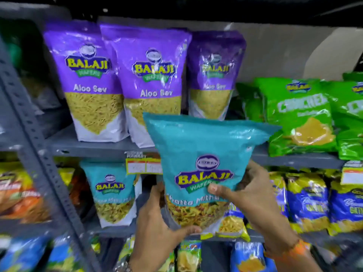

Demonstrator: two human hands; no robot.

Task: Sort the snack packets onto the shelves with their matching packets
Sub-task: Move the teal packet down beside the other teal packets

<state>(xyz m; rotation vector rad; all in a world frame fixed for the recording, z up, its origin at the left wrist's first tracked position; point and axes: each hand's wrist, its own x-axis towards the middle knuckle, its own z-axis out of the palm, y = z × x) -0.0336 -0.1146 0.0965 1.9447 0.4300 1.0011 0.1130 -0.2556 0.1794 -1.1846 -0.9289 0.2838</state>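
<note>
I hold a teal Balaji Khatta Mitha packet (pixel 198 154) upright in front of the shelves. My left hand (pixel 157 226) grips its lower left corner and bottom edge. My right hand (pixel 253 197) grips its right side, thumb across the front. A matching teal packet (pixel 112 193) stands on the middle shelf, just left of the held one. Three purple Aloo Sev packets (pixel 94 79) stand on the upper shelf (pixel 94 147) behind the held packet's top.
Green cracker packets (pixel 298 114) lean at the upper right. Blue and yellow packets (pixel 308 201) fill the middle shelf's right side. Orange packets (pixel 17 195) sit in the left bay past a grey perforated upright (pixel 31 134). More packets (pixel 188 254) line the bottom shelf.
</note>
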